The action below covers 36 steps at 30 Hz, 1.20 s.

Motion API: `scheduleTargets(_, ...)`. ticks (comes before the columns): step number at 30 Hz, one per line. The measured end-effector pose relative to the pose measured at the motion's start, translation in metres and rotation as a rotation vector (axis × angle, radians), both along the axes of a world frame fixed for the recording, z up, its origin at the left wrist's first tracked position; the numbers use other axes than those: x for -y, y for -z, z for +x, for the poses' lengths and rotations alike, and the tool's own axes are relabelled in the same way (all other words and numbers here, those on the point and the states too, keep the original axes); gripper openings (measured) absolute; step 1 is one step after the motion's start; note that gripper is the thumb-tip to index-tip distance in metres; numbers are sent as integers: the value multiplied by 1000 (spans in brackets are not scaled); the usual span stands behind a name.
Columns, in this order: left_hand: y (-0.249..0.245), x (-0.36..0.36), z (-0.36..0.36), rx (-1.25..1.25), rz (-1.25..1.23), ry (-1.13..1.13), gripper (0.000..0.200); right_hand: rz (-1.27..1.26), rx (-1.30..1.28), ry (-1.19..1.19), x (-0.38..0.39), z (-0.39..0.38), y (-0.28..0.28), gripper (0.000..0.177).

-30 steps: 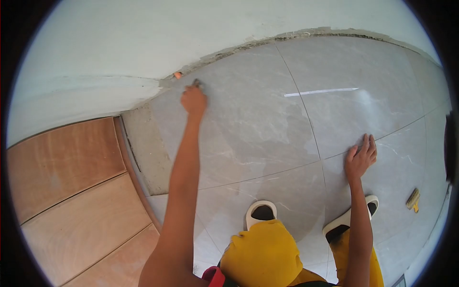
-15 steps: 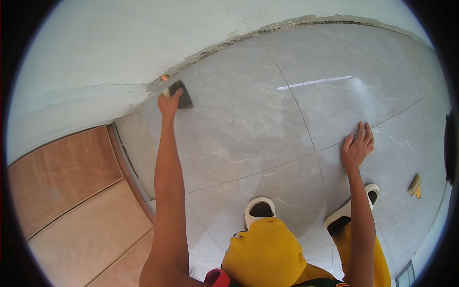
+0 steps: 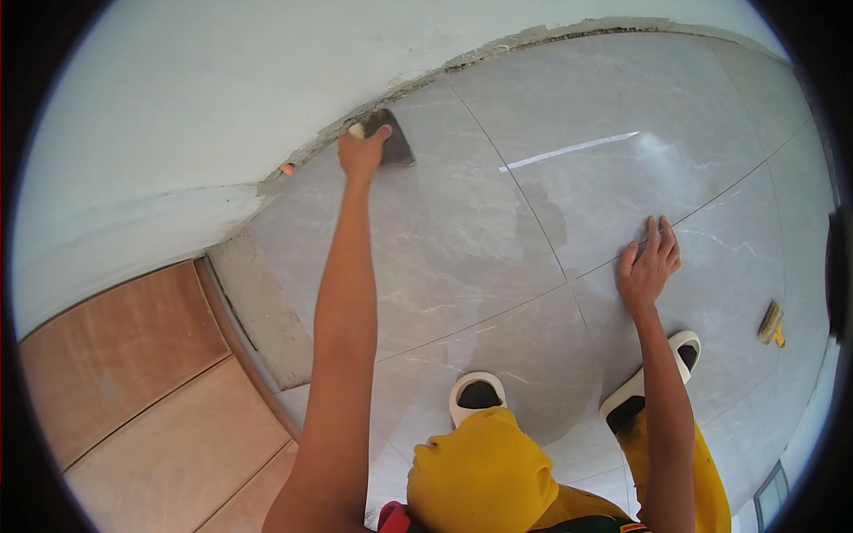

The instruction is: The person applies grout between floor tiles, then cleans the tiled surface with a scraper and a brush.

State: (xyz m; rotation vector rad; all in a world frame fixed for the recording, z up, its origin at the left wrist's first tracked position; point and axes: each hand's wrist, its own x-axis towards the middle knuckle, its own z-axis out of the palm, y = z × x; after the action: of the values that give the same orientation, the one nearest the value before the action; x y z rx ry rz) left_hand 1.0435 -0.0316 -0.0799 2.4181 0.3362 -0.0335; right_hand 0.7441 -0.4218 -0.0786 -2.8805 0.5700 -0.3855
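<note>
My left hand (image 3: 360, 153) is closed on a dark, flat, rectangular tool (image 3: 396, 142) with a pale part beside my fingers. I cannot make out its exact kind. It lies against the grey floor tile (image 3: 426, 231), close to the rough joint at the foot of the wall. My right hand (image 3: 649, 266) rests on the tiles with its fingers stretched out, holding nothing. Its fingertips are near a grout line. Beyond it, a white strip (image 3: 569, 152) lies across a tile joint.
A brush (image 3: 772, 324) with a yellow handle lies on the tiles at the right. The white wall (image 3: 222, 89) curves along the far side. Brown panels (image 3: 133, 338) fill the lower left. A small orange piece (image 3: 287, 169) sits at the wall's foot. My feet wear pale slippers (image 3: 462, 391).
My left hand has moved right and farther away along the wall's foot with the dark tool. My right hand stays resting on the tiles; the view has shifted slightly.
</note>
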Motion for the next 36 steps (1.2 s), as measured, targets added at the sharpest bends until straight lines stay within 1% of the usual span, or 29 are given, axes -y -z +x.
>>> scheduleTargets(1, -12, 18, -9, 49, 43, -38, 60, 0, -4, 2, -1, -1, 0, 52)
scheduleTargets(2, -2, 38, -13, 82, 157, 31, 57, -4, -2, 4, -1, -1, 0, 52)
scheduleTargets(3, -9, 62, -17, 6, 182, 114, 54, -10, -1, 1, 0, 0, 0, 52)
scheduleTargets(5, -17, 76, -9, -86, 180, 174, 54, -12, 8, -11, -1, 1, 0, 52)
scheduleTargets(8, -29, 73, 3, -183, 2, 16, 52, -11, 9, 0, 1, 0, 1, 52)
scheduleTargets(11, -26, 104, -1, -107, 136, -128, 53, -8, -7, 1, -2, -4, 2, 52)
scheduleTargets(12, -17, 115, -3, -85, 141, -88, 56, -13, -3, -1, -1, -2, 2, 52)
scheduleTargets(14, -14, 112, 1, -100, 83, -70, 57, -5, 16, -12, 1, -1, 1, 51)
scheduleTargets(15, -4, 106, 2, -113, 54, -61, 58, -1, 20, -19, 1, -3, 1, 51)
scheduleTargets(16, 3, 95, 8, -174, 6, -44, 51, -2, 20, -16, 2, -2, 1, 51)
scheduleTargets(19, -30, 100, -35, -157, -57, 79, 44, -13, 3, -8, 1, -3, 1, 51)
scheduleTargets(21, -34, 109, -84, -108, -122, 131, 41, -48, -18, 4, 4, 0, 2, 52)
scheduleTargets(23, -14, 110, -133, -91, -291, 195, 41, 481, -13, 30, -1, 23, -12, 55)
scheduleTargets(24, -22, 114, -155, -156, -413, 227, 42, 750, -35, 43, -12, 31, -20, 57)
scheduleTargets(25, -39, 118, -178, -233, -535, 257, 44, 893, -113, -118, -37, 39, -51, 58)
scheduleTargets(26, -60, 121, -198, -369, -750, 197, 47, 1040, -191, -273, -68, 47, -80, 58)
scheduleTargets(27, -84, 125, -209, -489, -966, 143, 50, 1046, -217, -375, -91, 52, -84, 50)
scheduleTargets(28, -96, 126, -212, -600, -1179, 91, 54, 1042, -247, -417, -101, 59, -87, 44)
scheduleTargets(29, -95, 120, -212, -629, -1382, 145, 58, 1037, -277, -460, -111, 66, -89, 38)
scheduleTargets(31, -82, 96, -209, -673, -1785, 263, 68, 1011, -352, -419, -116, 87, -85, 28)
scheduleTargets(32, -71, 82, -201, -541, -1479, 345, 70, 993, -286, -380, -114, 95, -78, 21)
scheduleTargets(33, -55, 67, -189, -410, -1174, 409, 72, 881, -261, -381, -102, 104, -66, 22)
scheduleTargets(34, -34, 46, -177, -64, -499, 461, 69, 766, -242, -374, -81, 112, -55, 23)
scheduleTargets(35, -16, 18, -161, 101, 120, 433, 69, 792, -193, -262, -55, 122, -49, 24)
scheduleTargets(36, 1, -15, -143, 127, 325, 327, 69, 721, -33, -227, -25, 132, -50, 26)
